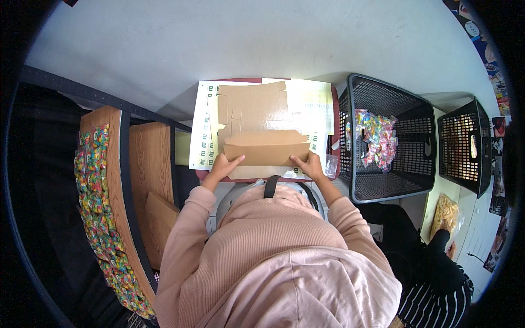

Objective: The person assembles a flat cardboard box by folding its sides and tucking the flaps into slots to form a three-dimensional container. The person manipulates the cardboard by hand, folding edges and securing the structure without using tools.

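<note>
A brown cardboard box blank (254, 112) lies opened out on a white printed sheet (202, 126) in front of me. Its near panel (268, 155) is folded up, with small flaps at both ends. My left hand (226, 165) grips the left end of that panel, thumb laid over the face. At the right end my right hand (309, 165) pinches the same panel in the same way. The fingers behind the cardboard are mostly hidden. Close to my right hand lies a small clear plastic wrapper (331, 164).
The sheet covers a red-edged table (336, 123) against a wall. On the right stand a black crate (391, 90) with colourful packets (377, 139) and a smaller black basket (465, 145). A person (437, 279) beside me touches a bag of yellow pieces (444, 213). Left, packet strips (98, 208) line wooden shelving (150, 158).
</note>
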Motion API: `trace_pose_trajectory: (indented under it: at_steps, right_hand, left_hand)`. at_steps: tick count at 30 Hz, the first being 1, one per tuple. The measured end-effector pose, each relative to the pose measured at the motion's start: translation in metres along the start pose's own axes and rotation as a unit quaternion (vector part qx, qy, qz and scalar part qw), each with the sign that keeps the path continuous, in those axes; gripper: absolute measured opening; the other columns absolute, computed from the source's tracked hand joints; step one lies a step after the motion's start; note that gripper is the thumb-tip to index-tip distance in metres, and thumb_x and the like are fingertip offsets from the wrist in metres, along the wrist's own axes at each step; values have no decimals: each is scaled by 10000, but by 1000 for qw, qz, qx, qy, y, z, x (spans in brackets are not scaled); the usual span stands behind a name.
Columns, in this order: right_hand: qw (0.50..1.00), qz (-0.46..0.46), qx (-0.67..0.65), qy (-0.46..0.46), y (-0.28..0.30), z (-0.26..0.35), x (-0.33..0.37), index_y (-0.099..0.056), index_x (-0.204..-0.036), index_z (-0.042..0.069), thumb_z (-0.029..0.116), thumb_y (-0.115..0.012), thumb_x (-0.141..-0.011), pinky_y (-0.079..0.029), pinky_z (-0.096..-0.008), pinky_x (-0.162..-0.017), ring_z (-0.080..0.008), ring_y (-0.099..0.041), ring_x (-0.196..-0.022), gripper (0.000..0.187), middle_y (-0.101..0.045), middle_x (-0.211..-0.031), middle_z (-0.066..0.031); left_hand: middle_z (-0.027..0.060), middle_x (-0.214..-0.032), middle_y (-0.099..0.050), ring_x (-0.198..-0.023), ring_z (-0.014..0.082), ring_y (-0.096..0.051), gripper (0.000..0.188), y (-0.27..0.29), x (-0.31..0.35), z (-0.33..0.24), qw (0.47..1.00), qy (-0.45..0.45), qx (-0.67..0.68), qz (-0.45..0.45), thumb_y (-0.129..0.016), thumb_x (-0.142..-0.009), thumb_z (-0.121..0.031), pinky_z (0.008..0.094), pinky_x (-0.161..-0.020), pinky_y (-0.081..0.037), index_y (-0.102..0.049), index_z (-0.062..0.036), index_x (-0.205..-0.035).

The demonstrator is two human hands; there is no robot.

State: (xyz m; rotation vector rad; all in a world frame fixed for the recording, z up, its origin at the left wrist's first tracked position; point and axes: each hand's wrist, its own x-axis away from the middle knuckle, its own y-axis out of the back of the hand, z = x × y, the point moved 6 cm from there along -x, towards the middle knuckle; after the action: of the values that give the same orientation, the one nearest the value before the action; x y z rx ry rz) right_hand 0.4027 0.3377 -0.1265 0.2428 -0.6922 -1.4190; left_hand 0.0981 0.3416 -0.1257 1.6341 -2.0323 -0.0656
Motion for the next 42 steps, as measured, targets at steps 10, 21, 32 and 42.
trace_pose_trajectory:
  at_steps: [10, 21, 32, 42]
  right_hand:
    - [988, -79, 120, -51, -5, 2, 1, -466, -1060, -55, 338, -749, -583, -445, -388, -728, -304, -578, -824, 680, -574, -904, -209]
    - [876, -46, 396, 272, -37, 57, 0, -260, -1334, 185, 85, -633, -632, -188, -477, -1013, -340, -179, -1272, 801, -165, -1395, -145]
    - [886, 116, 374, 250, -80, 41, -3, -194, -1358, 159, 378, -412, -833, -112, -515, -1018, -334, -71, -1302, 610, -72, -1422, -130]
    - [880, 145, 401, 210, -88, 33, -7, -145, -1369, 191, 563, -356, -811, -13, -494, -1032, -303, 10, -1313, 704, -10, -1430, -111]
  left_hand:
    - [203, -995, -555, -905, 348, -551, 752, 3, -5, 8, 972, 78, -176, -138, -737, -581, -422, 395, -743, -449, -392, -5, -1102]
    - [77, -1394, -199, -1275, 233, -213, 615, -56, -5, -47, 801, -284, -527, 25, -459, -768, -58, 433, -1018, -208, -235, -142, -1334]
    - [66, -1425, -92, -1313, 251, -69, 636, -77, -16, -26, 841, -213, -476, 144, -444, -809, -271, 482, -1042, -86, -159, -132, -1360]
    - [68, -1425, -90, -1314, 246, -52, 650, -83, -17, -20, 851, -220, -465, 102, -418, -829, -426, 477, -1041, -41, -179, -134, -1358]
